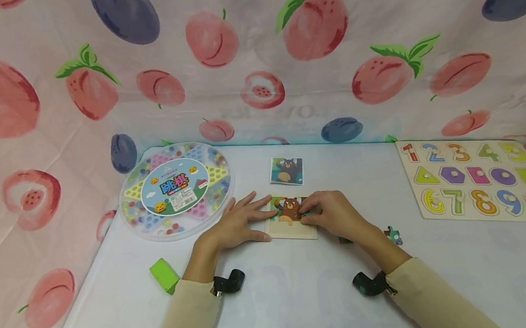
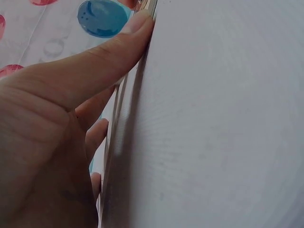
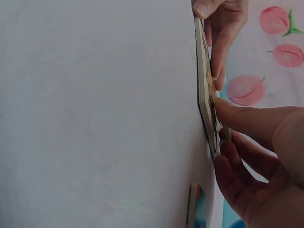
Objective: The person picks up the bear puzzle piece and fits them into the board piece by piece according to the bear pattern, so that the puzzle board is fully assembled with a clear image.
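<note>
At centre of table (image 1: 286,305), read bear picture (image 1: 290,208) on puzzle board (image 1: 296,231) from head view only; from right wrist view, saw puzzle piece (image 3: 228,135) pinched by right hand (image 1: 335,212) at board's three o'clock. Found left hand (image 1: 237,224), fingers spread, touching at nine. Counted one board, one bear card (image 1: 286,171) at twelve, two loose pieces (image 1: 394,235) past three.

Pale pink fruit-print cloth (image 1: 258,48) behind and left of white tabletop (image 1: 291,304)
</note>
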`<state>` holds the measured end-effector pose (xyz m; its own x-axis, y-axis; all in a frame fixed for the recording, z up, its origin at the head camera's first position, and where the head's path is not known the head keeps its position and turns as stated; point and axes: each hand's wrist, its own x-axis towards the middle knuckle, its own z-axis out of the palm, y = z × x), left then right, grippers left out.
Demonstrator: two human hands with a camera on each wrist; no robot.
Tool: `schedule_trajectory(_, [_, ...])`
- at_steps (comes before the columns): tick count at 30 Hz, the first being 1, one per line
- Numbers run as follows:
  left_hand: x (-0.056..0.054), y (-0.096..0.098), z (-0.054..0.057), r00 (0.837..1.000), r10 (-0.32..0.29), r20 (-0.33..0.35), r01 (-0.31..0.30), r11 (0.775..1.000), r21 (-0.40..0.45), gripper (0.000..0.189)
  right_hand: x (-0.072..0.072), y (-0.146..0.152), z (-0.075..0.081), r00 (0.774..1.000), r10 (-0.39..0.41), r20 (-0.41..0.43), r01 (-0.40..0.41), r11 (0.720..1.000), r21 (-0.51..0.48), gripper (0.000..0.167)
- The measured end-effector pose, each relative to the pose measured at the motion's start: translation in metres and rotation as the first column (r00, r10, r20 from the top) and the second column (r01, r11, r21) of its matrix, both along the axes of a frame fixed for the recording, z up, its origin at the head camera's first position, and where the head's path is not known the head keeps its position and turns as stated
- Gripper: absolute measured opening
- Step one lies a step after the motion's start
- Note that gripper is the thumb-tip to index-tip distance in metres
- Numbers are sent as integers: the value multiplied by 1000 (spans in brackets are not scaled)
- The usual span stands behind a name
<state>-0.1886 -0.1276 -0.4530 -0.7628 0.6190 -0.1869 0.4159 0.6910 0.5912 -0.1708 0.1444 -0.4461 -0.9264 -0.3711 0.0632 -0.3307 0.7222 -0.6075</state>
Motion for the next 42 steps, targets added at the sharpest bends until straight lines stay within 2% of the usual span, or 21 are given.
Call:
schedule_trajectory(10, [0, 0, -1, 1000, -8, -9, 8, 1000, 13, 63, 2, -2, 3, 1000, -11, 4, 11, 999, 45, 17])
schedule_trajectory(16, [0, 0, -1, 1000, 0, 0, 0, 1000, 15, 63, 1, -4, 4, 1000, -31, 7, 30, 995, 99, 26])
schedule_trajectory(26, [0, 0, -1, 1000, 1, 9, -1, 1000, 23, 62, -4, 3, 3, 998, 12, 56, -14, 999, 47, 23])
schedule_trajectory(32, [1, 0, 0, 1000, -3, 5, 2, 1000, 18, 63, -6, 4, 1, 996, -16, 87, 12, 998, 55, 23])
schedule_trajectory(36, [1, 0, 1, 1000, 3, 8, -3, 1000, 25, 63, -10, 3, 1, 988, -56, 143, 49, 997, 51, 23])
schedule_trajectory(42, [1, 0, 2, 1000, 3, 17, -3, 1000, 26, 63, -14, 5, 1, 984, -50, 169, 42, 998, 50, 22])
